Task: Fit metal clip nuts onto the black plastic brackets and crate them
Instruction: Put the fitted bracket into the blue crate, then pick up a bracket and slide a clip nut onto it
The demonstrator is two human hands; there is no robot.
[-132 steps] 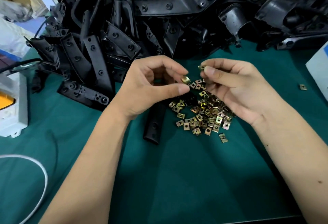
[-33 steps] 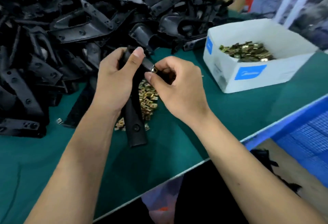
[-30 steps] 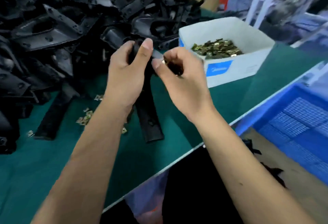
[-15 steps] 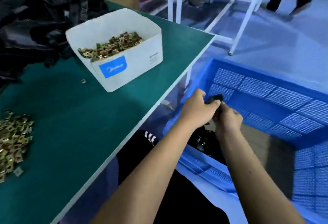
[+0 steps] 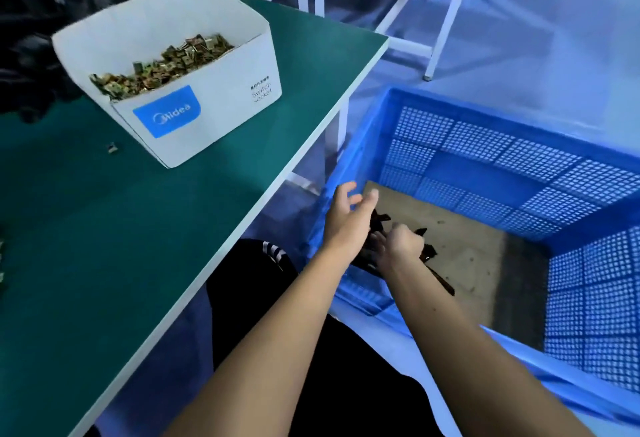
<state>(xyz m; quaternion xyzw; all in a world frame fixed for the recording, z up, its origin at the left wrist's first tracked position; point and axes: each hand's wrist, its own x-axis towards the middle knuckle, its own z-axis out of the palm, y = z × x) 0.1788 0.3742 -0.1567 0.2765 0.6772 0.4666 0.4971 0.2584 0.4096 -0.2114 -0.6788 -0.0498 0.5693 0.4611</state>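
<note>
Item: our left hand [image 5: 346, 220], fingers spread, holding nothing; our right hand [image 5: 401, 246], fingers curled, grip uncertain. Black plastic brackets [image 5: 427, 253] lie inside blue perforated plastic crate [image 5: 485, 145], right of green table [image 5: 104, 228].

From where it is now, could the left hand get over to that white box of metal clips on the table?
Probably yes. The left hand hangs open over the blue crate, holding nothing, and the white box stands open-topped near the table edge with nothing between them.
</note>
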